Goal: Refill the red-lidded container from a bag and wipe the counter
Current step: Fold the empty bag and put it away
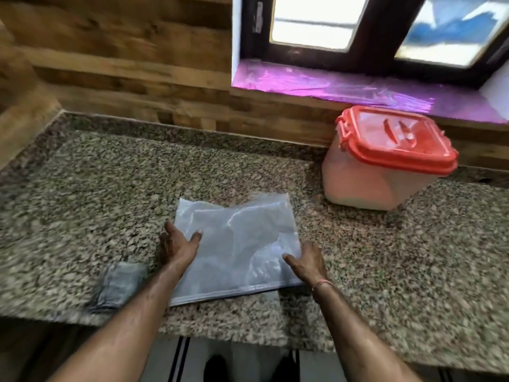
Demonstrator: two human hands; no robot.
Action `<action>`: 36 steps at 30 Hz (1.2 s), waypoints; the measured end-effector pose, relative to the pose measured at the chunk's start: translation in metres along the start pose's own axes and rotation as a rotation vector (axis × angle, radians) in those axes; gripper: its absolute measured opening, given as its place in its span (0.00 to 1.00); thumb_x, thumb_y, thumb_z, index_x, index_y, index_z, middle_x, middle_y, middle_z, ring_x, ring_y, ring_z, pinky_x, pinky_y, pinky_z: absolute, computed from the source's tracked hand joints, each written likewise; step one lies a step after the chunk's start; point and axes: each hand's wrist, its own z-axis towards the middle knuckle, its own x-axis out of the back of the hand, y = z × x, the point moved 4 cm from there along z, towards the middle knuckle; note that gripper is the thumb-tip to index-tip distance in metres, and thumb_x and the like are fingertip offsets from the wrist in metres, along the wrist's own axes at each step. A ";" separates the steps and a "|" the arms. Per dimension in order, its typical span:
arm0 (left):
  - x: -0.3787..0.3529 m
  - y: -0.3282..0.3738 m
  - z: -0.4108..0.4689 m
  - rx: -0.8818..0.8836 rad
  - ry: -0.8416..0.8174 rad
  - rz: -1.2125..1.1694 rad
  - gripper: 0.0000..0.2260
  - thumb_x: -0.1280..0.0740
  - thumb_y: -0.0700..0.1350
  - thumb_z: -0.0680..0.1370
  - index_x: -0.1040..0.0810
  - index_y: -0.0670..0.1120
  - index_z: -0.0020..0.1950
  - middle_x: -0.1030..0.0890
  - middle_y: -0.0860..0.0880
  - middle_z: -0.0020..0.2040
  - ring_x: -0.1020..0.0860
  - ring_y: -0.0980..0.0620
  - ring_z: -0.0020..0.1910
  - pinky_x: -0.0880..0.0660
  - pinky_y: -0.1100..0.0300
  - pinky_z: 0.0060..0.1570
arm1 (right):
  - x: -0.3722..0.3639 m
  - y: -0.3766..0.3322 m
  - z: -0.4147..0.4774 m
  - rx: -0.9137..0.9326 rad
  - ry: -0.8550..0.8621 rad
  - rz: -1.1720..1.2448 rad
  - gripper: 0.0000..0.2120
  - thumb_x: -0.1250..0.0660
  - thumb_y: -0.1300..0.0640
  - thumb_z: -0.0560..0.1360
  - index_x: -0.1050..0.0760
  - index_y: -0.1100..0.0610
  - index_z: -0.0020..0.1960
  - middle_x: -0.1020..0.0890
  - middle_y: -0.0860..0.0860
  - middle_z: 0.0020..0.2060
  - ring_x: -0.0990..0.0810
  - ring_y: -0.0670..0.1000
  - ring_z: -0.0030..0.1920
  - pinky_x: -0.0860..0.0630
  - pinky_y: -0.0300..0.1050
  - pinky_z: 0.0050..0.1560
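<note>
A flat, clear plastic bag (237,244) lies on the speckled granite counter (110,194) in front of me. My left hand (177,245) rests on the bag's left edge, fingers spread. At the bag's right edge my right hand (305,261) lies with its fingers apart and touching the plastic. The translucent container (366,183) stands at the back right of the counter with its red lid (396,137) closed. A grey folded cloth (121,283) lies near the counter's front edge, left of my left forearm.
A wood-panelled wall (124,59) runs behind the counter. Above the container is a window sill covered in purple film (344,86). The counter's front edge (248,340) is close to my body, with the floor below.
</note>
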 end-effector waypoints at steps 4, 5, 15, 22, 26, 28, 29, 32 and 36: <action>0.010 -0.012 0.004 0.043 0.018 -0.091 0.27 0.29 0.52 0.78 0.31 0.40 0.72 0.22 0.36 0.66 0.23 0.34 0.63 0.26 0.49 0.57 | 0.002 0.005 0.001 -0.161 -0.055 0.299 0.15 0.22 0.49 0.70 0.21 0.57 0.48 0.16 0.54 0.43 0.20 0.54 0.41 0.26 0.42 0.37; 0.012 -0.015 0.004 0.077 0.013 -0.105 0.25 0.30 0.50 0.80 0.30 0.39 0.71 0.22 0.36 0.66 0.22 0.35 0.62 0.27 0.51 0.54 | 0.006 0.005 -0.001 -0.189 -0.066 0.435 0.10 0.23 0.54 0.72 0.20 0.59 0.47 0.15 0.57 0.41 0.20 0.54 0.40 0.26 0.42 0.37; -0.013 -0.032 0.002 0.254 -0.024 -0.447 0.15 0.31 0.46 0.79 0.21 0.40 0.63 0.16 0.38 0.56 0.18 0.38 0.52 0.19 0.47 0.53 | -0.020 -0.003 -0.034 -0.237 -0.147 1.546 0.16 0.36 0.53 0.83 0.23 0.60 0.67 0.16 0.61 0.59 0.16 0.61 0.58 0.21 0.63 0.63; -0.020 -0.009 -0.005 0.108 -0.008 -0.230 0.35 0.27 0.45 0.75 0.40 0.44 0.77 0.29 0.38 0.71 0.26 0.35 0.66 0.26 0.42 0.64 | -0.064 -0.020 -0.026 -0.427 -0.068 1.203 0.14 0.29 0.66 0.77 0.22 0.68 0.61 0.15 0.63 0.53 0.16 0.63 0.55 0.22 0.66 0.62; 0.002 0.007 0.018 -0.203 -0.030 0.036 0.24 0.30 0.49 0.80 0.30 0.46 0.74 0.30 0.41 0.74 0.27 0.39 0.66 0.26 0.47 0.57 | -0.054 -0.013 -0.016 -0.435 -0.046 1.055 0.12 0.29 0.64 0.77 0.21 0.66 0.60 0.14 0.61 0.53 0.15 0.62 0.54 0.20 0.64 0.61; 0.007 0.008 0.029 -0.225 -0.094 0.008 0.15 0.31 0.51 0.81 0.20 0.43 0.62 0.20 0.41 0.65 0.22 0.42 0.57 0.29 0.55 0.49 | -0.049 -0.011 -0.015 -0.439 -0.059 1.042 0.07 0.30 0.63 0.78 0.19 0.63 0.56 0.14 0.62 0.54 0.15 0.63 0.54 0.20 0.66 0.60; 0.007 0.008 0.032 -0.202 -0.115 -0.033 0.14 0.30 0.51 0.80 0.18 0.41 0.58 0.18 0.43 0.63 0.21 0.43 0.55 0.29 0.57 0.48 | -0.047 -0.012 -0.015 -0.450 -0.055 1.050 0.05 0.31 0.62 0.79 0.20 0.62 0.54 0.15 0.62 0.54 0.15 0.64 0.55 0.20 0.67 0.60; 0.002 0.000 0.037 -0.118 -0.187 -0.153 0.10 0.26 0.48 0.78 0.16 0.41 0.49 0.17 0.44 0.62 0.18 0.45 0.53 0.23 0.60 0.44 | -0.045 -0.005 -0.009 -0.499 -0.004 1.088 0.10 0.35 0.56 0.83 0.23 0.63 0.56 0.16 0.63 0.54 0.16 0.65 0.55 0.20 0.68 0.59; -0.001 -0.011 0.035 -0.007 -0.257 -0.326 0.07 0.28 0.42 0.78 0.18 0.38 0.49 0.17 0.45 0.52 0.20 0.54 0.40 0.23 0.66 0.30 | -0.040 0.011 0.000 -0.559 0.050 1.140 0.17 0.37 0.47 0.82 0.22 0.61 0.53 0.17 0.63 0.57 0.17 0.62 0.56 0.20 0.63 0.61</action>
